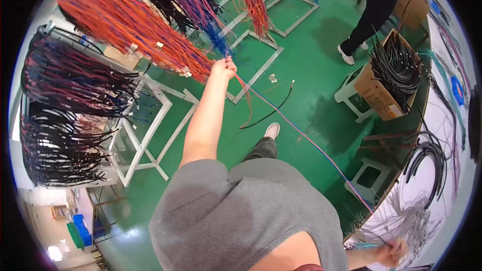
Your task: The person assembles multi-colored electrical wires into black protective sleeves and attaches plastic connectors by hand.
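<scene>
The left hand (pixel 225 66) is clamped on the pink and blue wires (pixel 302 133), which run rightward from it toward the desk (pixel 446 211). Orange wires (pixel 150 30) hang just left of that hand. The right hand (pixel 394 253) is at the grey wires (pixel 414 226); its grip I cannot tell.

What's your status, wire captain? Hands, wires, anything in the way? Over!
Left hand closed on pink and blue wires, stretched out rightward. Right hand at grey wires, grip unclear. Black cable on floor, near shoe. Over.
</scene>
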Demonstrator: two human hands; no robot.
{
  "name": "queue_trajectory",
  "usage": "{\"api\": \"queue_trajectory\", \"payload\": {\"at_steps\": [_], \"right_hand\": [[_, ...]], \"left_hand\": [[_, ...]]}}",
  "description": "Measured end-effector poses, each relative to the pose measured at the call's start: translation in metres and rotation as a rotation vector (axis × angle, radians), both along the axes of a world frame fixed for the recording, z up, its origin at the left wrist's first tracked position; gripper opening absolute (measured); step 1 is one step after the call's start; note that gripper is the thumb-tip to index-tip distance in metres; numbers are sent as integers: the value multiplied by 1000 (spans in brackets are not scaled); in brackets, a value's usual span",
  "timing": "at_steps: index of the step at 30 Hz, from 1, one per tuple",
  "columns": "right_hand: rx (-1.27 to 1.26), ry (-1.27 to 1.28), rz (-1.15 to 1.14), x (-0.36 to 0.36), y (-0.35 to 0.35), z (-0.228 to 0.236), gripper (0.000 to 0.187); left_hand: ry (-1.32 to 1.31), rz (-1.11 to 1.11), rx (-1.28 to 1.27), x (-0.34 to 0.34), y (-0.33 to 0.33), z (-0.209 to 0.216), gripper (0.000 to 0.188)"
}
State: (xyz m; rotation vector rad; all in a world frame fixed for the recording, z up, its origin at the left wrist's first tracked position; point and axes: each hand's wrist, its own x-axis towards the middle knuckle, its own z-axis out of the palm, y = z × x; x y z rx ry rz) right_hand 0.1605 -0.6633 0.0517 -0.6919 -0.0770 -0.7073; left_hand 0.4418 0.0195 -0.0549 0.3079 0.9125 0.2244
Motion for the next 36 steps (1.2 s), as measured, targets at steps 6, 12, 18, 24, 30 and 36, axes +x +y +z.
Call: {"api": "queue_trajectory", "payload": {"at_steps": [6,12,18,24,30,36], "right_hand": [[-1182,1086,159,-9,52,-5,16],[-1246,407,316,101,239,20,31],[-685,633,925,142,311,47,36],[119,367,924,161,294,26,39],[179,323,708,170,275,52,35],[137,233,475,174,237,64,28]], "left_hand": [[-368,-480,421,-52,-107,87,17],[-508,-808,738,-121,-216,155,21],[-760,-1232,1011,-137,-242,143,24],[-691,-1566,841,-145,-196,132,22],[-704,-1619,1045,-153,-151,93,23],[-609,-1427,1371,-165,-108,38,24]]}}
